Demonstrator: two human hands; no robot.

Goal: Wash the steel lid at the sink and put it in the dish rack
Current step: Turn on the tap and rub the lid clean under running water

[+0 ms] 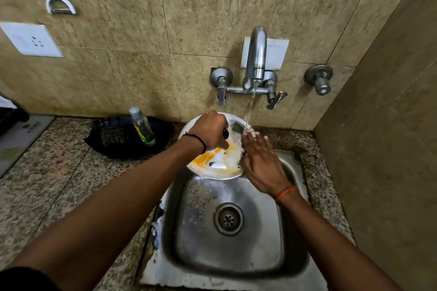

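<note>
While water ran, the left hand [209, 131] gripped the round, yellow-stained steel lid [218, 160] by its black knob; right hand [259, 160] fingers lay straight against its slippery, rigid rim.

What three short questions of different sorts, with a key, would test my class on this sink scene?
1. True or false: water is running from the chrome tap onto the round steel lid with orange residue.
2. Which hand grips the lid's black knob?
A. the left hand
B. the right hand
C. neither
3. Fill in: the clear plastic bottle with a grey cap lies on a black ____ on the speckled granite counter.

Key
1. True: the stream falls at the lid's upper right edge, above the square steel sink.
2. A: the right hand lies with straight fingers against the lid's right side.
3. Tray.
</note>
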